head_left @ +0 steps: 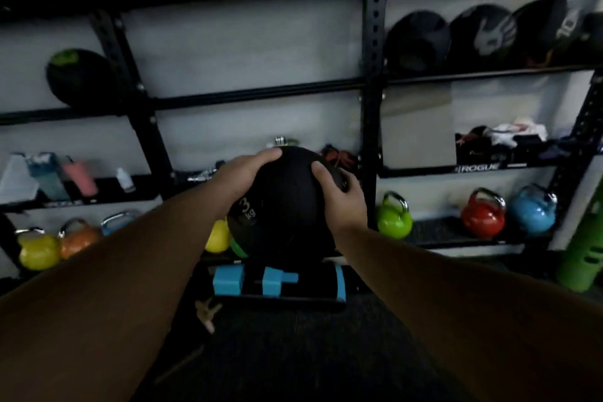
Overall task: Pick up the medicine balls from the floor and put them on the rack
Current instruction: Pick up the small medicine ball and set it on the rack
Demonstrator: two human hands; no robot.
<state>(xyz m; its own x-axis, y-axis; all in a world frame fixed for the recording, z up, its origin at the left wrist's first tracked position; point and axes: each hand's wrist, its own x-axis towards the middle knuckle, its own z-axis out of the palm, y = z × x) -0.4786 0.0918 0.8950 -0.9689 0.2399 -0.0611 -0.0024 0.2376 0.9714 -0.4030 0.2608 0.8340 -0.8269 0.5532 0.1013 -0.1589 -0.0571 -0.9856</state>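
A black medicine ball (287,202) marked "3 kg" with a green stripe hangs in mid-air in front of the black steel rack (375,42). My left hand (241,173) grips its left top side and my right hand (339,196) presses on its right side. On the rack's upper shelf, one black ball with a green patch (76,78) rests at the left. Three more black balls (479,36) sit in a row at the upper right.
Coloured kettlebells line the bottom shelf: yellow (39,251), orange (78,238), green (394,219), red (483,214), blue (533,209). Bottles (49,176) and clothing (502,140) fill the middle shelf. A blue and black block (277,284) lies on the dark floor below the ball.
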